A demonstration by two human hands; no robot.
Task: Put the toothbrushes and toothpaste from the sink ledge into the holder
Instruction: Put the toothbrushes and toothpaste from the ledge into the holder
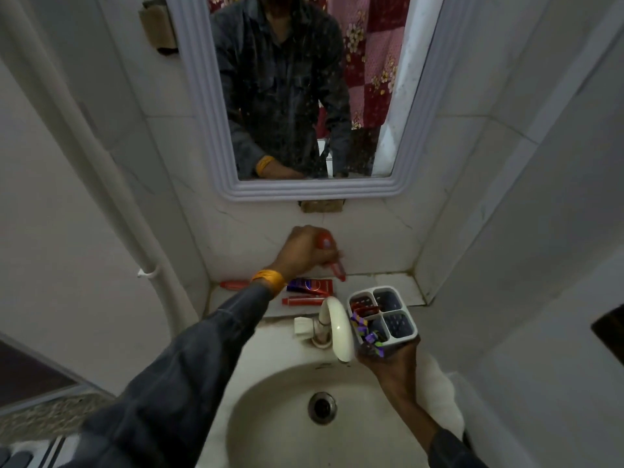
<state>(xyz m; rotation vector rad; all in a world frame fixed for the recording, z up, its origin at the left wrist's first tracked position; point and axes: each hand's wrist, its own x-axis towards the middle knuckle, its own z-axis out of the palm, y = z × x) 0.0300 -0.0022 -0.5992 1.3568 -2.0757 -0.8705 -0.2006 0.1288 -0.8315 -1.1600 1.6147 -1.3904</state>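
The left hand (302,251) is closed around a red brush (332,261), held up above the white ledge (398,288). Red tubes (312,288) lie flat there. The right hand (388,359) grips the square plastic holder (383,314) beside the curved tap (336,325). White tiles (472,197) cover the walls.

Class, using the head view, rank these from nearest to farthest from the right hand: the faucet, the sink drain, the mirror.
Measured from the right hand, which has its grip on the holder:
1. Faucet, just to the hand's left.
2. Sink drain, below and to the left, in the basin.
3. Mirror, high on the wall.
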